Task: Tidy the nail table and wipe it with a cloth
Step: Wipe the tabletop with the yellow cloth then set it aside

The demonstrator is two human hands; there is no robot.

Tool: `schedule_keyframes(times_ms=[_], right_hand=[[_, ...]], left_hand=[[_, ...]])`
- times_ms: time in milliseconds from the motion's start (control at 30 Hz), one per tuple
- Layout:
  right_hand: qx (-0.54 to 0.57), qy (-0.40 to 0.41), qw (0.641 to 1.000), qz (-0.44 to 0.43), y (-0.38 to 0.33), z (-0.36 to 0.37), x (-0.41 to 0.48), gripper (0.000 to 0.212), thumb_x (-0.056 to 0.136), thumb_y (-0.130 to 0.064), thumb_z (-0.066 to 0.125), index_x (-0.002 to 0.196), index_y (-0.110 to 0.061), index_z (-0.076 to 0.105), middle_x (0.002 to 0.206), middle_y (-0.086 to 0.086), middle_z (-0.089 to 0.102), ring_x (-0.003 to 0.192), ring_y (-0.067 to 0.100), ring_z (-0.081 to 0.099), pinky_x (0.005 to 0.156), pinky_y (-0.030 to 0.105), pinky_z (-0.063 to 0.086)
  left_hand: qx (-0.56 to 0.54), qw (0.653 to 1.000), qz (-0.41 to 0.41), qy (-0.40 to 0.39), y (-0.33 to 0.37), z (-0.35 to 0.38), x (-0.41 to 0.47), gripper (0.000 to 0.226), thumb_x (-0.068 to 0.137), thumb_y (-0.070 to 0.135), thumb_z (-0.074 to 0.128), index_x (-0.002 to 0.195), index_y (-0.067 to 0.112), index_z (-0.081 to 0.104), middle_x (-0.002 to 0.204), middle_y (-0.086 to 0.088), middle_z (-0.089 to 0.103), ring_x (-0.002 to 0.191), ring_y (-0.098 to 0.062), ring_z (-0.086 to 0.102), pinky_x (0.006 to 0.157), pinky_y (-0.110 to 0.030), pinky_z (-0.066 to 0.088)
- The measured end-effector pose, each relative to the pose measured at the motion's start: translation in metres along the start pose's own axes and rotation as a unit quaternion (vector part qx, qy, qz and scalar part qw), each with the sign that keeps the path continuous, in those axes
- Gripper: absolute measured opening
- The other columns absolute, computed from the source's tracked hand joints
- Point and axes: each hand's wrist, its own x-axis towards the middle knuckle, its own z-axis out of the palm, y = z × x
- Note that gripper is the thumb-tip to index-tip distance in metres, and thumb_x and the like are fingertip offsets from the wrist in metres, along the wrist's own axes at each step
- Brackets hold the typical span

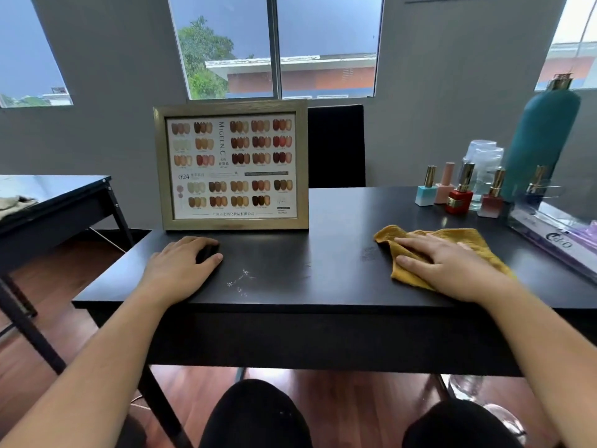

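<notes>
Entry: black nail table (323, 221), with the framed colour chart (231, 166) as landmark.

Hands: our right hand (449, 263) lies flat and spread on the mustard cloth (452, 240), well right of the chart, pressing rather than gripping. Our left hand (184, 265), just in front of the chart's left end, cups a small dark object; we cannot tell whether it is truly grasped.

Risks: a wide stroke to the right could topple the polish bottles (458, 195) far right of the chart; a stroke toward the chart could knock it over.

Surface: matte black, with white specks (240, 281) in front of the chart and a faint smudge beside the cloth.

Room: grey wall and windows (274, 46) behind the chart, a second table (55, 202) to its left, wooden floor.
</notes>
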Motion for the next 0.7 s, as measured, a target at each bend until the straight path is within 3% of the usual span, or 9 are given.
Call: schedule_keyframes(times_ms=[133, 300, 367, 467, 567, 633, 700], right_hand=[[-0.033, 0.022, 0.997, 0.068, -0.058, 0.024, 0.010, 0.061, 0.092, -0.062, 0.025, 0.148, -0.037, 0.019, 0.160, -0.003, 0.009, 0.146, 0.028, 0.003, 0.112, 0.060, 0.001], [-0.023, -0.018, 0.991, -0.133, -0.145, 0.049, -0.003, 0.060, 0.092, -0.063, 0.018, 0.147, -0.041, 0.013, 0.160, -0.002, 0.003, 0.146, 0.028, -0.005, 0.113, 0.058, -0.008], [-0.015, -0.020, 0.987, -0.158, -0.150, 0.047, -0.008, 0.059, 0.092, -0.063, 0.017, 0.147, -0.042, 0.014, 0.160, -0.004, 0.003, 0.147, 0.024, -0.004, 0.115, 0.056, -0.006], [0.046, 0.012, 0.984, -0.170, -0.134, 0.031, -0.016, 0.059, 0.092, -0.063, 0.020, 0.147, -0.043, 0.015, 0.159, -0.008, 0.009, 0.147, 0.015, 0.003, 0.118, 0.049, 0.002], [0.151, 0.103, 0.973, -0.140, -0.100, 0.009, -0.017, 0.049, 0.095, -0.055, 0.029, 0.141, -0.039, 0.033, 0.149, -0.009, 0.036, 0.137, 0.013, 0.032, 0.110, 0.038, 0.027], [0.189, 0.144, 0.967, -0.091, -0.074, 0.001, -0.013, 0.043, 0.097, -0.048, 0.034, 0.137, -0.034, 0.043, 0.142, -0.006, 0.047, 0.130, 0.014, 0.041, 0.103, 0.036, 0.035], [0.187, 0.138, 0.971, -0.047, -0.055, 0.002, -0.012, 0.041, 0.098, -0.042, 0.037, 0.135, -0.029, 0.047, 0.140, -0.004, 0.050, 0.130, 0.016, 0.043, 0.105, 0.037, 0.036]], left_hand=[[0.006, 1.000, -0.002, -0.005, -0.001, 0.000, 0.000, 0.041, 0.091, 0.050, 0.042, 0.128, 0.036, 0.050, 0.139, 0.008, 0.047, 0.130, -0.017, 0.040, 0.104, -0.040, 0.034], [0.013, 1.000, -0.004, -0.012, -0.001, -0.001, -0.002, 0.042, 0.091, 0.052, 0.041, 0.129, 0.037, 0.048, 0.140, 0.008, 0.046, 0.129, -0.017, 0.041, 0.103, -0.040, 0.035], [0.019, 1.000, -0.003, -0.019, 0.000, -0.002, -0.001, 0.042, 0.091, 0.052, 0.041, 0.130, 0.037, 0.048, 0.141, 0.007, 0.045, 0.129, -0.017, 0.041, 0.104, -0.040, 0.036], [0.009, 0.999, -0.012, -0.035, 0.003, -0.007, -0.002, 0.043, 0.091, 0.048, 0.044, 0.131, 0.034, 0.047, 0.141, 0.004, 0.045, 0.129, -0.020, 0.041, 0.104, -0.042, 0.036], [-0.032, 0.999, -0.024, 0.024, 0.023, -0.012, -0.008, 0.041, 0.090, 0.040, 0.051, 0.129, 0.030, 0.049, 0.138, -0.001, 0.047, 0.128, -0.024, 0.041, 0.103, -0.043, 0.036], [-0.087, 0.993, 0.020, 0.083, 0.055, -0.013, -0.017, 0.037, 0.089, 0.036, 0.055, 0.125, 0.028, 0.053, 0.133, -0.001, 0.052, 0.124, -0.022, 0.044, 0.103, -0.041, 0.036], [-0.120, 0.984, 0.105, 0.085, 0.100, -0.010, -0.030, 0.038, 0.088, 0.038, 0.055, 0.125, 0.030, 0.053, 0.131, 0.004, 0.053, 0.121, -0.017, 0.047, 0.101, -0.038, 0.038]])
